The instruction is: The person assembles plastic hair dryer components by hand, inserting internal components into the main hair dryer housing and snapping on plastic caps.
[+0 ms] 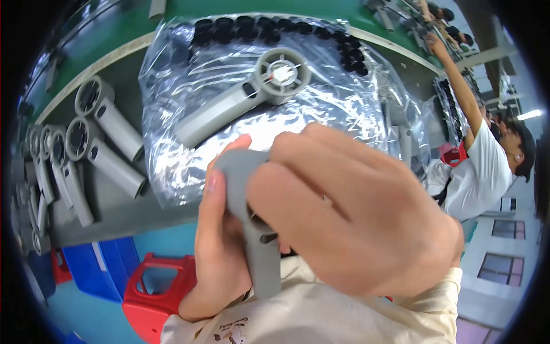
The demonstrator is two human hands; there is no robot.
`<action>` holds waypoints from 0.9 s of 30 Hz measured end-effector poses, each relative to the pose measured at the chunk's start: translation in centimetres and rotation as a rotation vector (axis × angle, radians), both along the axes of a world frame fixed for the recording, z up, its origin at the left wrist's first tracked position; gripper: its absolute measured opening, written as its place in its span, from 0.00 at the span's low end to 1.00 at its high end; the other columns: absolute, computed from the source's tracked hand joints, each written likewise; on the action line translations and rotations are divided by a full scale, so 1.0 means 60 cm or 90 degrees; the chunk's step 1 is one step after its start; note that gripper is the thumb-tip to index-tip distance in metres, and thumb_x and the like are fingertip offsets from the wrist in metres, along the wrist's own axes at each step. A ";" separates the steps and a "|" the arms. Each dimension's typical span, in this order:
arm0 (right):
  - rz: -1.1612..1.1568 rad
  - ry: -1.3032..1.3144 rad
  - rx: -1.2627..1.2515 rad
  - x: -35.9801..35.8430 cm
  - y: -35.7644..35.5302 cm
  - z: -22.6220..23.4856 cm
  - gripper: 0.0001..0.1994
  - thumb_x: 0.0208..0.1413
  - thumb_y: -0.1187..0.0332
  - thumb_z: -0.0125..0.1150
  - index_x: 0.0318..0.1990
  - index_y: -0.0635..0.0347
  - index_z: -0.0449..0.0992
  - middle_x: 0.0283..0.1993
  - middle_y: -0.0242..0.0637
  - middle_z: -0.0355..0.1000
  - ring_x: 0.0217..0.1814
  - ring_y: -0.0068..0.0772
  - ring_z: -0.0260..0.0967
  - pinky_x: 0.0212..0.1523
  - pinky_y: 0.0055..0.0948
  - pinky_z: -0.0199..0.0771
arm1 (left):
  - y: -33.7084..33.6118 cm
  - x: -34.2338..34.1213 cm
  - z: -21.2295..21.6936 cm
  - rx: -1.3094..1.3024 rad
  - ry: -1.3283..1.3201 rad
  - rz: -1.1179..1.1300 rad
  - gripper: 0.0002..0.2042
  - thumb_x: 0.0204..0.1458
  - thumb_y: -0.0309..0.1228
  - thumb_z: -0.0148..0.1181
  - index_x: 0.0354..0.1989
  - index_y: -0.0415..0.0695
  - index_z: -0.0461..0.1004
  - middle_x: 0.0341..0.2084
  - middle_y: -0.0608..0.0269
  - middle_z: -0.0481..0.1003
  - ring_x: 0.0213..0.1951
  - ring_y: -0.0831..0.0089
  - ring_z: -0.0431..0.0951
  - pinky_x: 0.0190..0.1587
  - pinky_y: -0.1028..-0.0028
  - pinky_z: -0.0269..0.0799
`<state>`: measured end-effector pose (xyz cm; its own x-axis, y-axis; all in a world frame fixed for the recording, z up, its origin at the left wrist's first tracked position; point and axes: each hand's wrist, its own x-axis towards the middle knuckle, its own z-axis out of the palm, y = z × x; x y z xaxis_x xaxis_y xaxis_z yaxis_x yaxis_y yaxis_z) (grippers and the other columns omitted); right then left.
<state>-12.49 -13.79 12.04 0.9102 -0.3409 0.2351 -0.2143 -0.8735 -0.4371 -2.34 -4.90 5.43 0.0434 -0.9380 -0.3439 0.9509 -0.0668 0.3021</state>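
Note:
Close in front of my body, my left hand is closed around a grey handheld fan housing, its thumb along the round head and the handle pointing down. My right hand is curled over the head's opening with fingers pressed together. Whatever those fingertips hold is hidden behind the knuckles. Beyond both hands, a second grey fan housing lies on clear plastic sheeting, its spoked round head towards the upper right.
Several grey fan housings lie along the bench's left. Black round parts line the sheeting's far edge. A red stool and blue bin stand below the bench. At the right, a co-worker in a white shirt reaches over the line.

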 end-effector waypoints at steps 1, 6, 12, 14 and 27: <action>-0.019 0.006 -0.014 -0.007 -0.002 0.003 0.15 0.26 0.74 0.60 0.28 0.66 0.65 0.23 0.36 0.58 0.22 0.35 0.59 0.19 0.26 0.59 | -0.001 -0.001 -0.002 0.042 -0.033 -0.015 0.23 0.60 0.48 0.31 0.60 0.49 0.52 0.37 0.59 0.68 0.28 0.68 0.70 0.30 0.71 0.66; -0.067 0.134 -0.002 -0.023 -0.045 0.018 0.12 0.34 0.73 0.65 0.27 0.62 0.66 0.22 0.34 0.59 0.22 0.35 0.60 0.20 0.26 0.60 | -0.010 -0.010 -0.031 -0.024 -0.044 -0.048 0.27 0.59 0.50 0.30 0.60 0.45 0.51 0.37 0.55 0.70 0.25 0.69 0.72 0.18 0.73 0.70; -0.431 -0.083 -0.053 -0.115 -0.212 -0.040 0.08 0.49 0.68 0.62 0.30 0.65 0.75 0.22 0.30 0.69 0.25 0.16 0.64 0.26 0.18 0.64 | -0.031 0.004 -0.032 -0.053 -0.054 -0.016 0.27 0.59 0.50 0.30 0.62 0.45 0.50 0.34 0.51 0.71 0.17 0.67 0.71 0.16 0.70 0.69; -0.482 -0.046 -0.147 -0.141 -0.257 -0.095 0.11 0.48 0.67 0.63 0.32 0.68 0.75 0.26 0.40 0.69 0.25 0.28 0.66 0.27 0.27 0.66 | -0.042 0.005 -0.032 -0.028 -0.041 -0.031 0.26 0.59 0.49 0.30 0.62 0.47 0.51 0.34 0.52 0.71 0.18 0.66 0.71 0.16 0.69 0.68; -0.682 -0.012 -0.126 -0.103 -0.233 -0.134 0.11 0.48 0.66 0.61 0.36 0.62 0.73 0.35 0.49 0.67 0.36 0.49 0.68 0.40 0.37 0.68 | -0.047 -0.012 -0.032 0.009 -0.084 0.014 0.25 0.60 0.47 0.30 0.58 0.43 0.57 0.33 0.48 0.70 0.14 0.68 0.65 0.11 0.70 0.62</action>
<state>-18.69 -27.78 4.03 0.1587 -0.9095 0.3842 -0.9011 -0.2924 -0.3201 -3.06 -7.71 3.51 0.1104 -0.9313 -0.3472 0.9041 -0.0510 0.4243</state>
